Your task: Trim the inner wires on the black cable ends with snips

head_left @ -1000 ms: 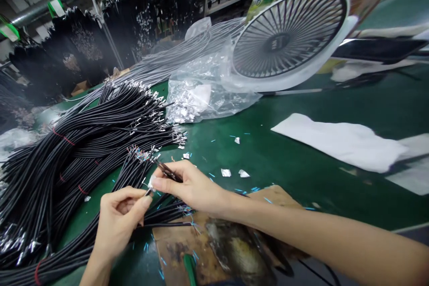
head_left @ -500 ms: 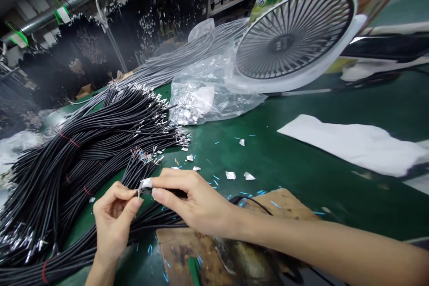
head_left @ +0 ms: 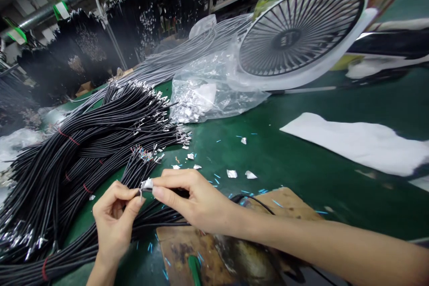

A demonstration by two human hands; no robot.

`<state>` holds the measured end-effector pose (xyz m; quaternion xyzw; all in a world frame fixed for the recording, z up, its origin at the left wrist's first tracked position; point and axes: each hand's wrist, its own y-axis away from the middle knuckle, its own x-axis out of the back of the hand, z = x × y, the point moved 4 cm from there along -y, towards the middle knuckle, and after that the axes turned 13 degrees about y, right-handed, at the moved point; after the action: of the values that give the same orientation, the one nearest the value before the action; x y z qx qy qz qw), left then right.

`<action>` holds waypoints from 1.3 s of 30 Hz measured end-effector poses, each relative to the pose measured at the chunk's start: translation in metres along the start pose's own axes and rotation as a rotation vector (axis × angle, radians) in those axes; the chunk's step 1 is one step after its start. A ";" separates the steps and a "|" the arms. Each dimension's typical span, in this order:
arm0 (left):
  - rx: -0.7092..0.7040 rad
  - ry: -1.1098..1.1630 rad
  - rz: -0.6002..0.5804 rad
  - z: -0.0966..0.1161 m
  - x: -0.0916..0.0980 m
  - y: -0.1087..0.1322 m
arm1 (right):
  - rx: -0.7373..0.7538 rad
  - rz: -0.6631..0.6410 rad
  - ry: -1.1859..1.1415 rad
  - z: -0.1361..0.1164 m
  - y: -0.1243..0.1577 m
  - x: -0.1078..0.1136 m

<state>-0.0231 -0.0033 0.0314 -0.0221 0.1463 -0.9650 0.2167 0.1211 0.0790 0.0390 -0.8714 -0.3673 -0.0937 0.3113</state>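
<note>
Left hand (head_left: 115, 219): thumb and forefinger pinching a cable end (head_left: 139, 193), remaining fingers curled.
Right hand (head_left: 201, 196): thumb and forefinger drawn together on a white piece (head_left: 147, 183); a dark shape between these fingers, too hidden to name.
Cable end: between the 2 hands, above the green table (head_left: 268, 143); pale strands at its tip.
Black cables, large pile (head_left: 83, 138): left side, silvery ends, red ties around the bundles.
Black cables, small bundle (head_left: 137, 170): just beyond the hands — coloured wire ends showing.
Black cables, lower bundle (head_left: 161, 219): passing behind the left wrist, 1 red tie at lower left.
Board (head_left: 181, 246): brown, stained, partly beneath the right forearm; green handle (head_left: 193, 270) on it.
Scraps (head_left: 231, 173): silvery-white, scattered beyond the right hand — thin blue snips (head_left: 277, 203) among them and on the board.
Clear bag (head_left: 231, 103): silvery pieces inside, beside the fan (head_left: 301, 31).
White sheet (head_left: 355, 143): flat, right side.
</note>
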 end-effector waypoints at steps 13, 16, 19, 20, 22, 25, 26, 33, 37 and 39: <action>-0.147 -0.348 0.024 0.000 -0.005 0.004 | -0.119 0.091 0.200 0.006 0.006 0.005; 0.036 -0.197 -0.025 -0.004 -0.004 0.001 | -0.076 0.111 0.242 0.004 0.006 0.008; 0.125 -0.159 -0.118 -0.004 -0.004 -0.003 | -0.057 0.145 0.277 0.001 0.003 0.014; 0.151 -0.154 -0.150 -0.004 -0.005 -0.004 | -0.056 0.172 0.290 -0.001 0.002 0.017; 0.206 -0.131 -0.195 -0.003 -0.008 -0.004 | -0.019 0.206 0.299 -0.005 0.000 0.022; 0.274 -0.087 -0.224 -0.001 -0.015 -0.003 | 0.155 0.181 0.259 -0.011 -0.001 0.023; 0.285 -0.079 -0.231 0.000 -0.018 -0.003 | 0.220 0.164 0.248 -0.012 0.000 0.022; 0.429 -0.009 -0.241 -0.002 -0.029 0.001 | 0.416 0.121 0.455 -0.005 0.001 0.016; 0.448 0.033 -0.260 -0.004 -0.033 0.002 | 0.389 0.131 0.539 -0.001 0.001 0.009; 0.452 0.059 -0.272 -0.005 -0.036 0.002 | 0.345 0.156 0.474 0.002 0.000 0.005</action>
<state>0.0095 0.0112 0.0266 0.0357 -0.0712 -0.9936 0.0802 0.1245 0.0830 0.0392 -0.7853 -0.2267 -0.2063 0.5379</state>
